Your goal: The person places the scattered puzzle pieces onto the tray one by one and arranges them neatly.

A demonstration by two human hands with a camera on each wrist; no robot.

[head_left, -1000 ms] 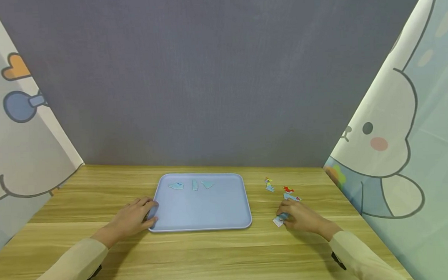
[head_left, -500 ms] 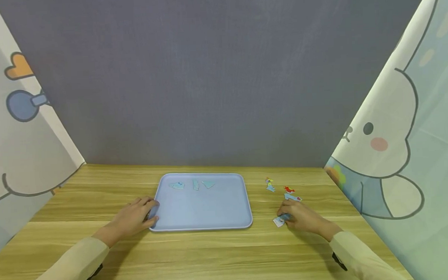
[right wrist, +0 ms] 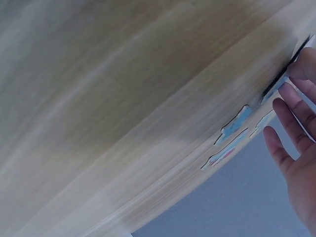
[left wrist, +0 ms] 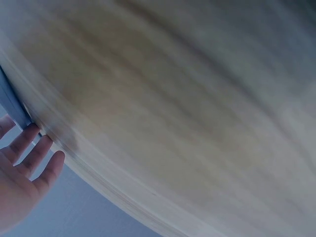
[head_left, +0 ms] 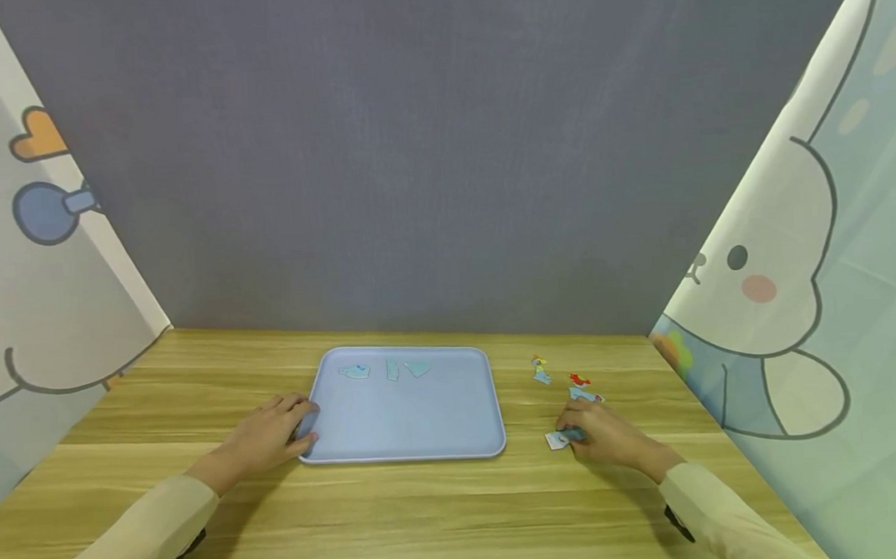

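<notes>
A pale blue tray lies on the wooden table. My left hand rests at its left side, relaxed fingers and thumb touching the rim; the left wrist view shows the fingers nearly straight beside the tray edge. To the right of the tray, my right hand pinches a flat light blue and white puzzle piece between thumb and index finger, low over the table. Part of that piece is hidden under the fingers. In the right wrist view, the other fingers are spread.
Along the tray's back part lie three light blue puzzle pieces. Beyond my right hand are several more on the table: a red one, a light blue one, and a yellow and blue group. A grey panel stands behind the table.
The puzzle piece in my right hand has turned a little, its white end shifting slightly away from me. My left hand and the tray have stayed in place.
</notes>
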